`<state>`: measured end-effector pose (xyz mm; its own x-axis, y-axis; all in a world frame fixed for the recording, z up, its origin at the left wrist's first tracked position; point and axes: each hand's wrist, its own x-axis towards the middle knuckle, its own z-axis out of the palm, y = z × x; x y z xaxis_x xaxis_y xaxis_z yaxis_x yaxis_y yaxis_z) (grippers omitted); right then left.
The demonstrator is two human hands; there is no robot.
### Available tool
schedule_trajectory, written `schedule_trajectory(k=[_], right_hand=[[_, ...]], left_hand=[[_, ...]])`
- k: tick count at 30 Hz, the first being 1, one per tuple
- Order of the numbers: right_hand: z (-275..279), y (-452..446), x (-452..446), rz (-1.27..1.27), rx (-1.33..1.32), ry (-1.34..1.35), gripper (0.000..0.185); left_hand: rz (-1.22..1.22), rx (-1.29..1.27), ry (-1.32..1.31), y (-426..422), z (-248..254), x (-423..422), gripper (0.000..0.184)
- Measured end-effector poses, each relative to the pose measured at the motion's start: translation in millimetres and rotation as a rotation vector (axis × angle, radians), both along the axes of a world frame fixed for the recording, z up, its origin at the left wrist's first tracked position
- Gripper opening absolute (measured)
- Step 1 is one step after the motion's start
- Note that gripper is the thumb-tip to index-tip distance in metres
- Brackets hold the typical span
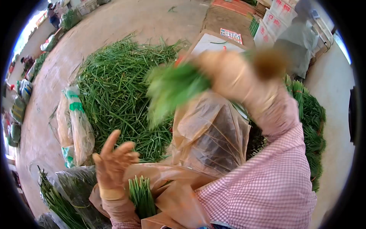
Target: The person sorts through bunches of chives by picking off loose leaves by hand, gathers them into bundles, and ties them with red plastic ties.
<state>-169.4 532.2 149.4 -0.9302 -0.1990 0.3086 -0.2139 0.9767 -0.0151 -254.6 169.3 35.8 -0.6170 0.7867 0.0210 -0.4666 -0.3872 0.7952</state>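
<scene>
Green leaves (176,91), blurred on my feed, trail from the right hand (228,71), which I see gripping them by the heaped greens (114,95); I make out the left hand (115,160) open, loosely spread, near some upright stems (141,196).

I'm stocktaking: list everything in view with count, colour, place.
Loose greens: one heap, green, centre-left
Plastic packs: two, pale, left
Plastic sheeting: count unclear, brown, centre
Stalk bundle: one, green, bottom
Bagged greens: several, green, lower left
Stacked bundles: several, green, right
Boxes: several, white, upper right
Distant sacks: several, mixed, far left
People: two, colours unclear, upper left
Held bunch: one, green, centre
Left hand: one, pink sleeve, left
Right hand: one, pink sleeve, centre
</scene>
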Motion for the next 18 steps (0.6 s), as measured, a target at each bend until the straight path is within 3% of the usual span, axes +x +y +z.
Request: schedule_trajectory(k=[1,4,6,8,10,12,14,15,17,18], right_hand=[[18.5,23.4,7.0,-0.246,-0.007,-0.057,0.040],[5.8,100.1,13.7,-0.585,0.013,-0.085,0.060],[-28.7,149.3,7.4,-0.668,-0.110,-0.246,0.070],[-97.2,188.1,-2.1,-0.599,-0.255,-0.199,0.079],[-165.3,220.8,-14.1,-0.459,-0.168,-0.247,0.085],[-190.6,228.6,-30.4,-0.480,0.356,0.150,0.084],[-109.0,97.9,-41.8,-0.488,0.249,0.210,0.078],[-95.3,40.7,-42.3,-0.290,-0.275,0.083,0.073],[-89.4,-39.3,-29.9,0.077,-0.702,-0.246,0.066],[-94.9,-70.3,-21.8,0.198,-0.729,-0.468,0.067]], left_hand=[[0.125,-0.024,-0.017,-7.8,-2.9,-1.3,0.085],[0.243,-0.193,0.094,-21.9,7.5,0.2,0.070],[0.365,-0.339,0.159,-14.9,33.2,15.6,0.063],[0.583,-0.393,0.269,-5.1,52.9,35.1,0.059],[0.541,-0.552,0.336,-27.1,67.9,29.3,0.051],[0.631,-0.683,0.445,-57.1,63.6,27.5,0.048],[0.692,-0.788,0.558,-86.7,56.0,38.6,0.046],[0.700,-0.931,0.560,-102.0,52.5,47.9,0.043],[0.711,-1.184,0.616,-115.1,49.8,67.3,0.040],[0.705,-1.248,0.595,-116.4,47.0,75.8,0.041]])
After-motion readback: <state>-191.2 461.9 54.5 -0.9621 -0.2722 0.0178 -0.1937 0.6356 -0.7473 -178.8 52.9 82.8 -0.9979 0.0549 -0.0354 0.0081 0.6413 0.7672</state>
